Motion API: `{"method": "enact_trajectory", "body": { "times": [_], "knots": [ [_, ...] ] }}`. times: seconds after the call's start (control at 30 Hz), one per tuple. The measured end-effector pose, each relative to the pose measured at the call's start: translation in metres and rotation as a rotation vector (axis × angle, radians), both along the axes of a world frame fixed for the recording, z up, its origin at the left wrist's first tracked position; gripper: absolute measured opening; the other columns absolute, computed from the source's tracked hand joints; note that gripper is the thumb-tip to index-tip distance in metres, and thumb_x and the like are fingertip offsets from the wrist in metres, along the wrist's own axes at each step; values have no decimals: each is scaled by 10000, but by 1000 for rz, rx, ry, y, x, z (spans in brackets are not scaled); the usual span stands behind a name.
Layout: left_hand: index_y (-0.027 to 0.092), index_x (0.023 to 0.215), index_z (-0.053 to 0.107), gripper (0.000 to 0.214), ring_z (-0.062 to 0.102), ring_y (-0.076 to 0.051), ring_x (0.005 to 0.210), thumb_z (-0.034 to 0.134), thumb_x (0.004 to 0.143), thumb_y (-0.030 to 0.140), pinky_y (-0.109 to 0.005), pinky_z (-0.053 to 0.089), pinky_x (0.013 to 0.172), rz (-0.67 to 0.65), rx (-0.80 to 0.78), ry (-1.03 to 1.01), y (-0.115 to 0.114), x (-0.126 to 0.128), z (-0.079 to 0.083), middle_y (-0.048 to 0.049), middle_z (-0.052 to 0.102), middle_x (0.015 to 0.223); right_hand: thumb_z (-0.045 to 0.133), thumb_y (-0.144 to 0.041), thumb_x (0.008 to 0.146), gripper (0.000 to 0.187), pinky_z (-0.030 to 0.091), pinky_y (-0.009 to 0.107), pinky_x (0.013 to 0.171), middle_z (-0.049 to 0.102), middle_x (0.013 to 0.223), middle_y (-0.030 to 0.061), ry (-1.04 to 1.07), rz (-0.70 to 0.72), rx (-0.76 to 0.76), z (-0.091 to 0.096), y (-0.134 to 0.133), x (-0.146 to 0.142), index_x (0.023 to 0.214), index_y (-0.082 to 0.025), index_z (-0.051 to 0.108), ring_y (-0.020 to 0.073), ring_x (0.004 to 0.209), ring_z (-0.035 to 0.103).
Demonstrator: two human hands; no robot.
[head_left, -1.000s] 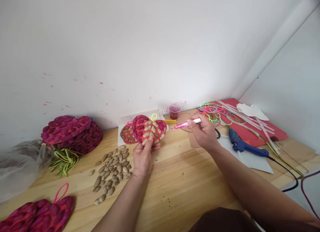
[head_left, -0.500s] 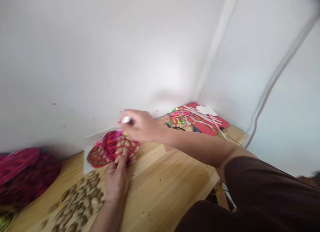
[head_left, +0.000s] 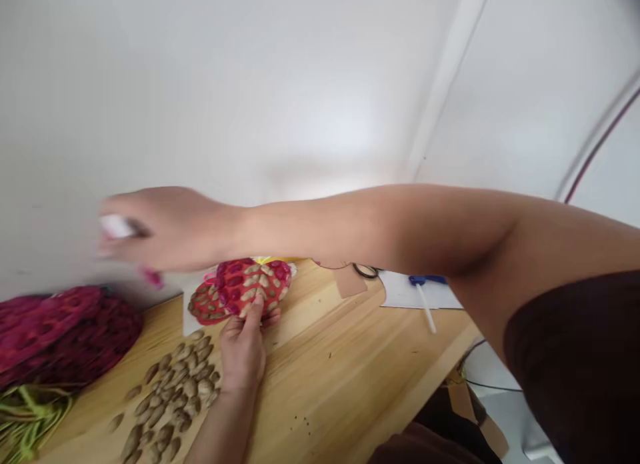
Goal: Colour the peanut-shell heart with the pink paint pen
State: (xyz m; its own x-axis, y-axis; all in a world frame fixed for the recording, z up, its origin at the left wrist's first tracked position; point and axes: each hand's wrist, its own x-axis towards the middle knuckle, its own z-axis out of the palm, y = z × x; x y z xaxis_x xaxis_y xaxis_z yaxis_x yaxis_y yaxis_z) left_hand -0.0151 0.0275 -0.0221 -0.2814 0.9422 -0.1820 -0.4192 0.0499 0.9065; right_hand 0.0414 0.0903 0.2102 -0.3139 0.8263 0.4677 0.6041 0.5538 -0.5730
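My left hand (head_left: 245, 347) pinches the lower edge of a red decorated piece (head_left: 263, 285) between thumb and fingers. Tan, shell-like bits and dark magenta blobs cover that piece. Behind it, a similar red piece (head_left: 207, 304) with tan bits lies on a white sheet (head_left: 189, 324). My right hand (head_left: 160, 227) is stretched far to the left, above the table and in front of the wall. Its fingers are curled round a small white object (head_left: 116, 226), blurred by motion. A magenta bit (head_left: 151, 277) shows just below this hand; whether it belongs to the white object I cannot tell.
Loose brown shell-like pieces (head_left: 173, 391) are spread on the wooden table (head_left: 310, 377). A magenta textured bundle (head_left: 70, 337) and green strings (head_left: 33, 414) lie at the left. A blue-and-white tool (head_left: 425, 297) and a brown card (head_left: 350, 282) lie towards the right.
My right hand has swung left, away from the red piece, still closed round the white object. My left hand keeps its pinch. The view has shifted, and my right arm covers the coloured strings.
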Motion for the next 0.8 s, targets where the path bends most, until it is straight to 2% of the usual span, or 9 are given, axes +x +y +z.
{"method": "enact_trajectory", "body": {
  "times": [0.07,0.1,0.13,0.2,0.27,0.33,0.57,0.67,0.8],
  "knots": [
    [137,839,755,519,680,-161,578,980,536,493,-294,607,578,-10,9,2,0,-1,-1,-25,748,765,690,-287,971,144,469,206,712,698,678,-114,-156,171,-36,-8,10,31,848,-213,692,64,679,581],
    [131,839,756,527,684,-165,582,978,541,505,-292,604,586,-20,13,3,0,-2,-2,-28,742,743,599,-252,1016,169,450,215,731,710,716,-88,-151,164,-25,-12,17,50,886,-189,687,71,715,594],
    [126,847,760,535,690,-170,590,974,550,517,-293,603,594,-32,14,8,-1,-3,-2,-35,743,737,593,-236,1008,131,444,231,756,725,776,-64,-119,118,13,-16,23,70,934,-180,686,87,761,612],
    [117,844,760,538,701,-182,606,958,578,540,-295,599,605,-65,21,23,-1,-3,-3,-50,746,730,628,-192,961,67,428,268,763,719,819,-24,-93,-79,80,-26,34,106,916,-172,672,119,766,604],
    [113,827,751,546,705,-187,606,952,580,556,-295,595,602,-62,19,25,-2,-3,-3,-55,745,733,625,-180,941,54,412,294,737,698,778,-6,-119,-218,65,-38,43,134,912,-172,670,144,720,586],
    [115,831,740,551,707,-186,604,956,569,549,-298,596,602,-61,25,11,-2,-2,-3,-49,744,751,612,-160,925,65,395,299,708,687,759,-3,-156,-290,32,-53,50,150,921,-180,674,155,684,569],
    [112,859,745,576,705,-182,597,951,566,563,-292,587,601,-56,10,7,0,-1,-4,-54,753,752,618,-251,944,109,387,289,697,751,846,39,-319,-401,-47,-114,65,158,958,-189,707,177,736,621],
    [110,864,757,555,712,-187,606,940,595,560,-298,598,604,-60,15,8,0,-2,-5,-58,758,754,616,-294,952,146,387,308,725,771,899,70,-351,-418,-46,-130,72,157,959,-191,720,210,813,650],
    [106,872,767,536,712,-175,600,937,612,544,-287,604,591,-66,34,-5,0,-1,-5,-64,764,778,612,-304,951,168,389,328,747,785,944,102,-393,-432,-45,-142,77,155,955,-187,733,245,880,670]
  ]
}}
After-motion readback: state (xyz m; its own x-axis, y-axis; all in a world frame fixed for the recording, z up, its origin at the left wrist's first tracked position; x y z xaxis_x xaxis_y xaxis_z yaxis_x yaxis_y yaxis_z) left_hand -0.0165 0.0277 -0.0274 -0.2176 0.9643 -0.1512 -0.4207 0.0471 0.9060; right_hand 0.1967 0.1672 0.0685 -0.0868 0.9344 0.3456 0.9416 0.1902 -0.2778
